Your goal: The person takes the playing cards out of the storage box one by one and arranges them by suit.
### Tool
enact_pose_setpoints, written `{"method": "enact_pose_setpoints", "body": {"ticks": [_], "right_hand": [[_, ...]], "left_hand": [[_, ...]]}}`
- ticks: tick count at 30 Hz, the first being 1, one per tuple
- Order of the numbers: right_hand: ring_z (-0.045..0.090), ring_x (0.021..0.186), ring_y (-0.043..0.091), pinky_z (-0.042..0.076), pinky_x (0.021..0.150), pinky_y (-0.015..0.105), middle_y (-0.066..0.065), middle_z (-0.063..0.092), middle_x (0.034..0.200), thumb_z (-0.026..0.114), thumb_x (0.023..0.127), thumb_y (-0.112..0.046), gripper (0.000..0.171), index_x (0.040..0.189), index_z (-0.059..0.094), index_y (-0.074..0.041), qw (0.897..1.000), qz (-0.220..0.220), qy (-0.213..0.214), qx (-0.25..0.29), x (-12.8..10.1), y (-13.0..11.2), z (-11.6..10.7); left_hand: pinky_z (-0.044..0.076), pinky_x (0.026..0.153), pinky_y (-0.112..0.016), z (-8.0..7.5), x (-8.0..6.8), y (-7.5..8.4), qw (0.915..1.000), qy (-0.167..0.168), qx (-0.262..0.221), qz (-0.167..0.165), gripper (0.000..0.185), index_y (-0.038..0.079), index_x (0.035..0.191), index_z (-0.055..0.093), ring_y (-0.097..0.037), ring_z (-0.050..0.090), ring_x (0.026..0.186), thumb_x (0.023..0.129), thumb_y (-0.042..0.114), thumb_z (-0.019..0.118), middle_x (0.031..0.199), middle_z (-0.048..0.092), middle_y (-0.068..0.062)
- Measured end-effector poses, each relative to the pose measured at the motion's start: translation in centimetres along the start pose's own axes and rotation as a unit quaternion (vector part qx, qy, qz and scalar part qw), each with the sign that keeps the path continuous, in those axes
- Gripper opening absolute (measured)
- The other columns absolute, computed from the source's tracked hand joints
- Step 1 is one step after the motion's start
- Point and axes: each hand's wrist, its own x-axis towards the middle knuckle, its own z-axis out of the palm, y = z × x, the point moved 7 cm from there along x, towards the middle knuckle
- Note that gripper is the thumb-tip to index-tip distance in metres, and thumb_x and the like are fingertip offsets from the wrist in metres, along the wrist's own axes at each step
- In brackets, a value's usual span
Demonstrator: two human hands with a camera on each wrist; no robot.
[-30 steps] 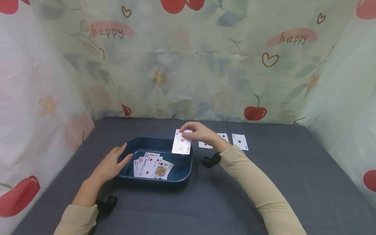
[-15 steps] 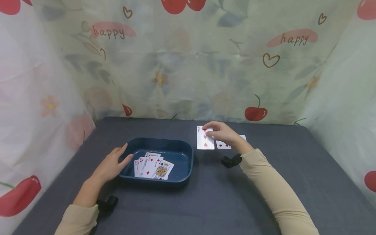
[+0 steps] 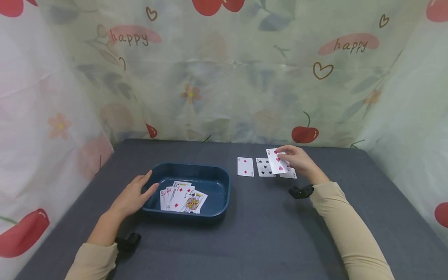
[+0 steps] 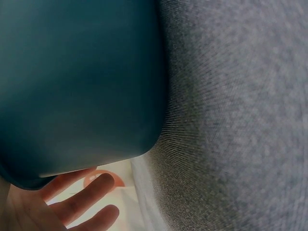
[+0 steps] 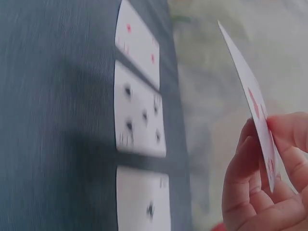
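In the head view my right hand [image 3: 298,160] pinches a three of hearts [image 3: 274,161] between thumb and fingers. The card is tilted and raised over the right end of a row of face-up cards, partly covering a club card [image 3: 288,175]. To its left lie a spade card [image 3: 261,167] and a two of diamonds [image 3: 245,167]. The right wrist view shows the held card [image 5: 252,101] nearly edge-on, away from the row. My left hand [image 3: 131,196] rests at the left rim of a dark blue tray [image 3: 217,194], fingers extended; several fingers [image 4: 91,197] show outside its wall.
Several overlapping cards [image 3: 180,198], including a king, lie face up in the tray's front left. A dark grey cloth [image 3: 252,241] covers the table. A printed curtain [image 3: 224,105] rises behind the back edge and along both sides.
My right hand has carried the three of hearts rightward from above the tray, past the diamond and spade cards, to above the club card. My left hand and the tray stay put.
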Motion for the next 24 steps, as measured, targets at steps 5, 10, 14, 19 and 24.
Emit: {"method": "enact_pose_setpoints", "body": {"ticks": [5, 10, 14, 19, 24], "right_hand": [[0.036, 0.13, 0.036, 0.047, 0.092, 0.034, 0.024, 0.029, 0.149, 0.051, 0.093, -0.012, 0.047, 0.137, 0.04, 0.0, 0.999, 0.016, 0.031, 0.017, 0.0, 2.1, -2.6], [0.014, 0.142, 0.04, 0.038, 0.102, 0.043, 0.023, 0.012, 0.155, 0.048, 0.092, -0.008, 0.051, 0.14, 0.034, 0.002, 0.998, 0.033, 0.045, 0.017, -0.4, 3.8, -4.7], [0.023, 0.136, 0.039, 0.041, 0.096, 0.039, 0.025, 0.015, 0.154, 0.047, 0.092, -0.009, 0.052, 0.141, 0.033, 0.002, 0.997, 0.051, 0.061, 0.012, -0.7, 4.9, -5.6], [0.033, 0.124, 0.036, 0.041, 0.095, 0.038, 0.03, 0.022, 0.149, 0.047, 0.089, -0.006, 0.054, 0.14, 0.034, 0.006, 0.994, 0.06, 0.092, 0.007, -0.9, 6.2, -6.4], [0.042, 0.113, 0.03, 0.044, 0.078, 0.019, 0.031, 0.028, 0.145, 0.049, 0.088, -0.006, 0.052, 0.137, 0.036, 0.008, 0.992, 0.064, 0.111, -0.004, -0.7, 7.3, -6.9]], "left_hand": [[0.028, 0.104, -0.067, 0.1, 0.0, 0.0, 1.0, -0.002, 0.0, 0.003, 0.078, 0.002, 0.148, 0.019, -0.049, 0.031, 0.131, 0.095, 0.057, 0.035, 0.146, 0.027, -0.031], [0.028, 0.103, -0.066, 0.0, 0.1, 0.0, 1.0, 0.001, -0.003, 0.007, 0.073, 0.002, 0.148, 0.02, -0.049, 0.032, 0.13, 0.096, 0.05, 0.039, 0.145, 0.028, -0.031], [0.029, 0.104, -0.066, 0.0, 0.1, 0.0, 1.0, 0.001, -0.003, 0.008, 0.073, 0.002, 0.148, 0.02, -0.049, 0.032, 0.13, 0.096, 0.05, 0.039, 0.145, 0.029, -0.031], [0.03, 0.103, -0.066, -0.1, 0.0, 0.2, 0.9999, 0.002, -0.001, 0.01, 0.073, 0.001, 0.147, 0.021, -0.049, 0.034, 0.129, 0.096, 0.049, 0.039, 0.144, 0.03, -0.031], [0.03, 0.103, -0.066, -0.1, 0.0, 0.2, 1.0, 0.0, -0.001, 0.004, 0.073, 0.002, 0.148, 0.02, -0.049, 0.033, 0.129, 0.096, 0.049, 0.04, 0.145, 0.029, -0.031]]}}
